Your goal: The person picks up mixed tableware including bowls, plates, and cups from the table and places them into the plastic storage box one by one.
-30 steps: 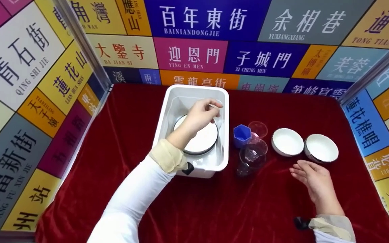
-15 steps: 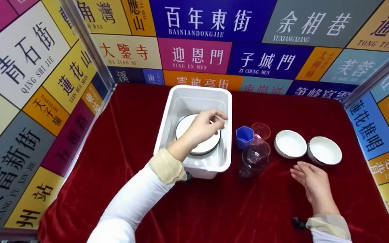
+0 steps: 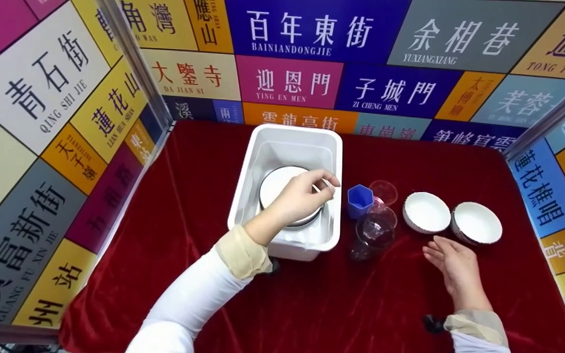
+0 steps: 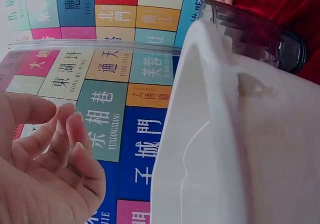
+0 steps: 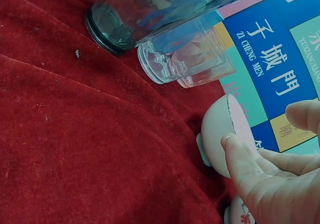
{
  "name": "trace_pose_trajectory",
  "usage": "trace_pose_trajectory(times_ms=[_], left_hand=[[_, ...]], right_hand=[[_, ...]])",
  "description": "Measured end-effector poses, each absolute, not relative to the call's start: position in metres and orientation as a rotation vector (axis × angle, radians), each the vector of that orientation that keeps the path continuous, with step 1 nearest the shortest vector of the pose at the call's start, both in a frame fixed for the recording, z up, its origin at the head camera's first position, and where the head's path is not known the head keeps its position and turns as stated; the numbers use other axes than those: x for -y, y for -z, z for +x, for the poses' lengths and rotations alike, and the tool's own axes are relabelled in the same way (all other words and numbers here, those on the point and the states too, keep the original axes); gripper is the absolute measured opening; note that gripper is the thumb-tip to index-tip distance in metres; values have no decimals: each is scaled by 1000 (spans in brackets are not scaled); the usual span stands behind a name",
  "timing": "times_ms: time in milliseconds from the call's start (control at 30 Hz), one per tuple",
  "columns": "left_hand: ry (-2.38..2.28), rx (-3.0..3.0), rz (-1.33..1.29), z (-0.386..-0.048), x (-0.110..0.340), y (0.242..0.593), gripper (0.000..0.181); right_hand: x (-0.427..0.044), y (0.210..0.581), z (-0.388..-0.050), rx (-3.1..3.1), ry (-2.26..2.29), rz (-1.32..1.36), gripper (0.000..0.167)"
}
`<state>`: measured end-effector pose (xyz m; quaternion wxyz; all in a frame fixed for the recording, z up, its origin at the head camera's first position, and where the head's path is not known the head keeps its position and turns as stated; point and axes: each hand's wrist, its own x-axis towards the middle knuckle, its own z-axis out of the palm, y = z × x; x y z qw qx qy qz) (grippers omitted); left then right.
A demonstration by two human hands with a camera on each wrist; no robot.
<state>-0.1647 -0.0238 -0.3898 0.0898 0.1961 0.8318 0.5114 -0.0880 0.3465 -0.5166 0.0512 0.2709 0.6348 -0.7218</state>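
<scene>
Plainly above bin (image 3: 287,147), left hand (image 3: 307,193), near rim (image 3: 337,215)

2 white bowls (image 3: 426,212) stand upright, a plate (image 3: 275,187) in the tub (image 3: 297,144).

on the bench (image 3: 351,304), a dish (image 3: 280,188) is held in the tub (image 3: 292,129); cups (image 3: 376,229) are clustered just to its right, two bowls (image 3: 426,213) are set side by side farther right, backed by a wall (image 3: 287,81).

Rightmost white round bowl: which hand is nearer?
Right. The right hand is in front of the bowl, slightly left; the left hand is farther left, over the white rectangular bin.
</scene>
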Motion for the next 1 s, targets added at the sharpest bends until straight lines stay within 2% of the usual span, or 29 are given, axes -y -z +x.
trace_pose_trajectory(times_ms=[100,367,600,800,1000], left_hand=[[-1524,-2468,595,-162,24,390,19],[-1533,-2463,589,-160,28,390,21],[-1554,-2457,574,-158,32,391,20],[-1567,-2447,563,-158,35,393,20],[-1613,-2391,531,-159,37,395,21]], right_hand=[[-347,518,-89,-1913,2218,853,10],[-350,523,-92,-1874,2252,971,47],[-351,528,-99,-1809,2288,975,47],[-350,533,-105,-1793,2289,915,70],[-350,536,-108,-1715,2322,942,74]])
